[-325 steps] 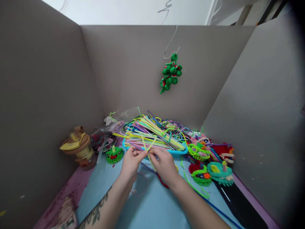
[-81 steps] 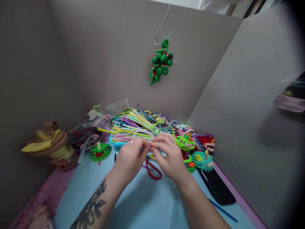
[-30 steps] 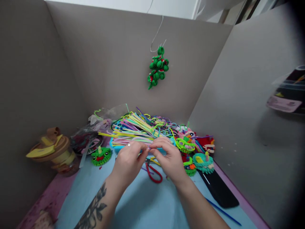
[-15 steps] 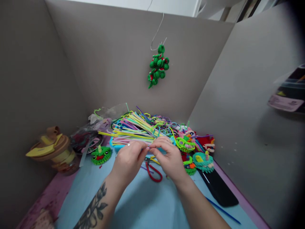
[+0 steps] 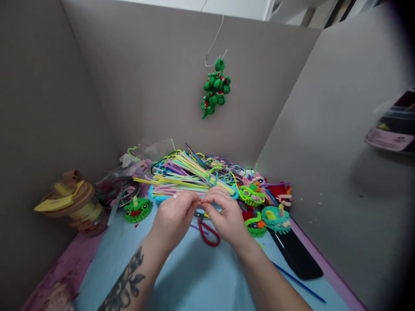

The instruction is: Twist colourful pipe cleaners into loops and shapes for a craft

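Observation:
My left hand (image 5: 177,216) and my right hand (image 5: 227,218) meet fingertip to fingertip above the blue table mat (image 5: 197,276). Both are closed in a pinch. Whatever lies between the fingertips is tiny and mostly covered; I cannot make it out. Just below the hands, red-handled scissors or pliers (image 5: 209,234) lie on the mat, their front end partly hidden by my right hand. Behind the fingers stands a blue tray (image 5: 155,198) heaped with colourful pipe cleaners (image 5: 181,172).
A green fuzzy figure (image 5: 138,210) sits left, beside a lidded cup (image 5: 78,203). Several fuzzy figures, one turquoise (image 5: 277,219), lie right, near a black flat object (image 5: 298,255) and a blue pipe cleaner (image 5: 301,283). A green bundle (image 5: 215,88) hangs from a wire.
The hands stay pinched together, with my right fingers shifted slightly. The small pinkish bit seen between the fingertips earlier is now harder to see.

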{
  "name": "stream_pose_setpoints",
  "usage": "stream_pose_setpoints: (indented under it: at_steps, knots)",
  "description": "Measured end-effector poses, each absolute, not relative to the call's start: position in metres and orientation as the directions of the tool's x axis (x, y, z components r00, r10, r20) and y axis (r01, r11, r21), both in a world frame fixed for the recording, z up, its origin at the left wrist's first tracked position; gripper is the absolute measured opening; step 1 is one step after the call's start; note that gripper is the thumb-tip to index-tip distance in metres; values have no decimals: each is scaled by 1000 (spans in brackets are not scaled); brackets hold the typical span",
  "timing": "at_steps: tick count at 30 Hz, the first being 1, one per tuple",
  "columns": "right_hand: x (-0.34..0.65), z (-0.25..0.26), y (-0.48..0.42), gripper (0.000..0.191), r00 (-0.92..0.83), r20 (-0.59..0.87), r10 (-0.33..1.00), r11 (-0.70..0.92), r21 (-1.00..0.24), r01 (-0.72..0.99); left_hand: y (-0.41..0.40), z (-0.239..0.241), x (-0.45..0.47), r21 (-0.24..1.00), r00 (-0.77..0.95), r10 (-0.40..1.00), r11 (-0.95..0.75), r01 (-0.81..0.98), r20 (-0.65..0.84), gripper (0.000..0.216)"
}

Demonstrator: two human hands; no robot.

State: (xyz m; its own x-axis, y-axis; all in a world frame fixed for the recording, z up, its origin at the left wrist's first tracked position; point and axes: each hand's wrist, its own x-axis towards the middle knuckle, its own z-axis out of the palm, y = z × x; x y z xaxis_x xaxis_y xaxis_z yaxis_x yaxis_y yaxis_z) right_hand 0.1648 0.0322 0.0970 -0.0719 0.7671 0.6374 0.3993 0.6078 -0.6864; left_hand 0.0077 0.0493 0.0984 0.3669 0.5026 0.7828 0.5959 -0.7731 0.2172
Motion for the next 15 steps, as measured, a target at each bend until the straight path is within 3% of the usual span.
stream_pose_setpoints:
  at_steps: [3, 6, 10, 12, 15]
  knots:
    - [164, 98, 32, 13, -93, 640, 763, 618, -679, 397, 50, 98, 6, 312, 317, 554, -759, 571, 770, 4]
    - [170, 103, 32, 14, -76, 649, 757, 620, -676, 398, 51, 102, 9, 574, 183, 703, -680, 457, 687, 5]
    - [186, 106, 35, 24, 117, 611, 783, 531, -755, 385, 55, 108, 13, 904, -18, 911, -407, 130, 412, 18]
    - [190, 104, 38, 23, 190, 593, 782, 498, -779, 382, 59, 108, 14, 959, -68, 958, -281, -37, 278, 24]
    - [190, 98, 43, 14, 160, 569, 807, 459, -774, 437, 65, 107, 13, 958, -135, 981, -169, -233, 140, 31]
